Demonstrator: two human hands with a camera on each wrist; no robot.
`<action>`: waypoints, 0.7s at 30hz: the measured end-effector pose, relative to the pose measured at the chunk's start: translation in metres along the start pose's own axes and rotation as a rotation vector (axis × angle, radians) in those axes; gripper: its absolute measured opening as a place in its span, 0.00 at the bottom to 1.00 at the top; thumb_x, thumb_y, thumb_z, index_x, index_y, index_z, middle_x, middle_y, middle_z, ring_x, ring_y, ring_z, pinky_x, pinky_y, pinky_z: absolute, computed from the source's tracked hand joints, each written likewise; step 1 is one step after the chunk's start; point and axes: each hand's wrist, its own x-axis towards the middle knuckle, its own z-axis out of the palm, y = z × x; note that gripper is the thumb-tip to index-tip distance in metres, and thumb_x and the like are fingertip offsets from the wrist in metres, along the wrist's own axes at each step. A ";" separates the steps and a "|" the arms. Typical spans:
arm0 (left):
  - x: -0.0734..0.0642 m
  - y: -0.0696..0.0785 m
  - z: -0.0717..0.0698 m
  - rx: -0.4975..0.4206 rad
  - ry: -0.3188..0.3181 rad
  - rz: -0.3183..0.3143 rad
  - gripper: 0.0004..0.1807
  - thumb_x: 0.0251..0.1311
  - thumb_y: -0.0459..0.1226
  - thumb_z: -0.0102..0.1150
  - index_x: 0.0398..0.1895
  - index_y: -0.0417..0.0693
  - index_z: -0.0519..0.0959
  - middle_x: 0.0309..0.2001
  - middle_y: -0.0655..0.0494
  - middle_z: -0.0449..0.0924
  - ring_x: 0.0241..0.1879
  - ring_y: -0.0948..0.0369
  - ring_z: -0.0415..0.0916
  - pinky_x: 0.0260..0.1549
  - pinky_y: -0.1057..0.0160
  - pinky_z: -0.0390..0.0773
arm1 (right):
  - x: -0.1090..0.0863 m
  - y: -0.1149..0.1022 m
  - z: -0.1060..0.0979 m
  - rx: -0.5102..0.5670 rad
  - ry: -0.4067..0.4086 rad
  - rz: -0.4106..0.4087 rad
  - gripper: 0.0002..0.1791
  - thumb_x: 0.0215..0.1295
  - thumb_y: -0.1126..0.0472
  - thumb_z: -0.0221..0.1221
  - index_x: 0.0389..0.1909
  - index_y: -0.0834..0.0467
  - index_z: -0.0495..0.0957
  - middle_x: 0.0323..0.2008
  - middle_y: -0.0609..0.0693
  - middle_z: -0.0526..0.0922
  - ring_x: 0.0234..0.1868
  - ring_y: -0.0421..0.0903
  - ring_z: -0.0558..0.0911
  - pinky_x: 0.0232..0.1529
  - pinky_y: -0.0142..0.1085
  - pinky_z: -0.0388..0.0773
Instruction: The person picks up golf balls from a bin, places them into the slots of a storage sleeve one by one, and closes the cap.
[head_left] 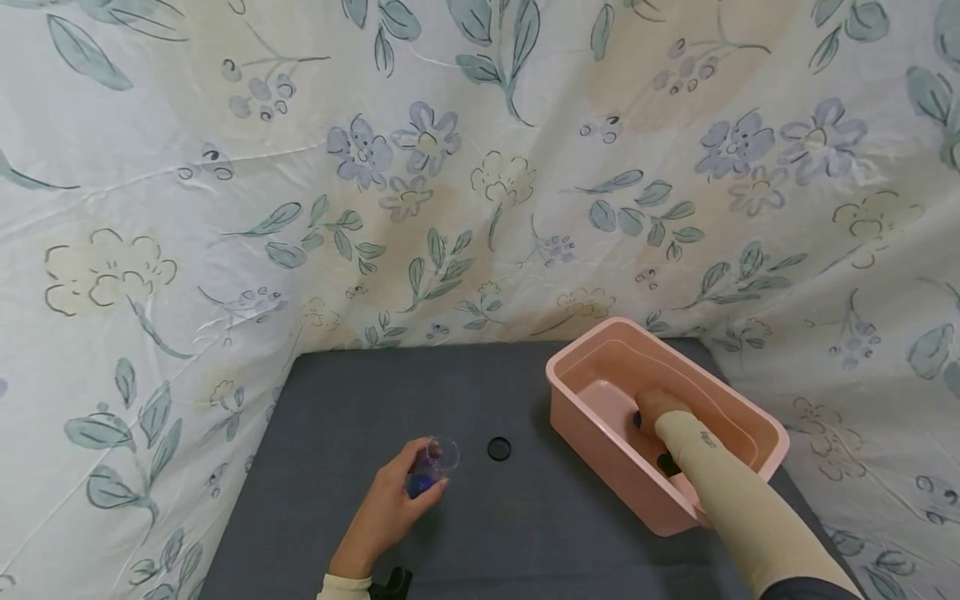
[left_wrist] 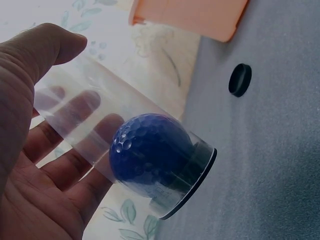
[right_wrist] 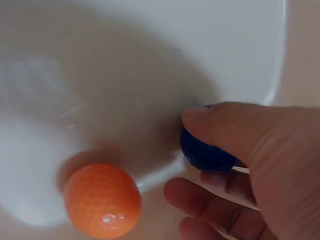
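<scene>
My left hand (head_left: 393, 504) grips a clear plastic tube (left_wrist: 95, 115) with a dark cap on its bottom end. Inside, against that capped end, sits a blue golf ball (left_wrist: 150, 150); the tube's other end looks uncapped in the head view. Down in the pink bin (head_left: 600, 454), my right hand (head_left: 660, 406) pinches a second blue golf ball (right_wrist: 207, 150) between thumb and fingers. An orange golf ball (right_wrist: 102, 201) lies on the bin floor beside those fingers in the right wrist view.
A round black cap (head_left: 498, 448) lies on the dark grey table (head_left: 337, 400) between the left hand and the bin. Floral cloth (head_left: 465, 208) hangs behind the table and along its sides. The bin's walls surround the right hand.
</scene>
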 end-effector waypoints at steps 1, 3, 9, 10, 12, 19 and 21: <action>0.000 0.000 0.000 -0.001 -0.001 0.000 0.28 0.64 0.44 0.72 0.65 0.67 0.72 0.56 0.73 0.80 0.53 0.68 0.81 0.52 0.59 0.84 | 0.000 0.001 0.001 0.005 0.001 0.001 0.11 0.62 0.64 0.65 0.24 0.57 0.73 0.23 0.52 0.75 0.25 0.50 0.75 0.28 0.42 0.71; 0.000 0.001 0.000 -0.003 -0.004 -0.003 0.28 0.64 0.43 0.72 0.65 0.67 0.72 0.56 0.73 0.80 0.54 0.68 0.81 0.52 0.59 0.84 | 0.002 0.003 0.002 0.025 0.001 0.004 0.11 0.62 0.63 0.65 0.25 0.57 0.73 0.23 0.52 0.75 0.25 0.50 0.75 0.28 0.41 0.71; 0.001 0.002 0.001 -0.010 -0.013 -0.012 0.28 0.64 0.43 0.72 0.66 0.66 0.72 0.56 0.73 0.80 0.54 0.67 0.82 0.53 0.54 0.84 | 0.004 0.004 -0.009 0.149 0.003 0.014 0.10 0.62 0.59 0.68 0.32 0.58 0.75 0.27 0.52 0.77 0.29 0.50 0.77 0.33 0.42 0.72; 0.001 0.003 0.001 -0.012 -0.014 -0.012 0.28 0.64 0.43 0.72 0.66 0.65 0.72 0.56 0.72 0.81 0.54 0.66 0.82 0.53 0.53 0.84 | 0.005 0.003 -0.012 0.171 0.005 0.014 0.11 0.62 0.59 0.68 0.32 0.58 0.75 0.27 0.52 0.76 0.29 0.50 0.77 0.32 0.41 0.72; 0.001 0.003 0.001 -0.010 -0.017 -0.010 0.29 0.64 0.43 0.72 0.66 0.65 0.72 0.57 0.68 0.82 0.55 0.65 0.82 0.53 0.53 0.84 | 0.004 0.000 -0.018 0.214 0.004 0.011 0.12 0.61 0.59 0.70 0.32 0.58 0.75 0.26 0.52 0.75 0.27 0.50 0.76 0.30 0.40 0.70; 0.002 0.003 0.003 0.003 -0.024 -0.003 0.28 0.65 0.44 0.71 0.66 0.65 0.72 0.59 0.58 0.83 0.55 0.62 0.83 0.53 0.56 0.84 | -0.001 -0.017 -0.034 0.286 0.043 -0.026 0.11 0.58 0.60 0.70 0.33 0.58 0.76 0.25 0.51 0.72 0.26 0.48 0.73 0.29 0.38 0.67; 0.002 0.003 0.004 0.000 -0.022 -0.003 0.28 0.65 0.43 0.72 0.66 0.65 0.72 0.58 0.63 0.83 0.55 0.63 0.83 0.53 0.55 0.84 | -0.002 -0.021 -0.036 0.296 0.039 -0.013 0.12 0.59 0.60 0.70 0.36 0.59 0.77 0.27 0.51 0.74 0.28 0.48 0.74 0.30 0.38 0.69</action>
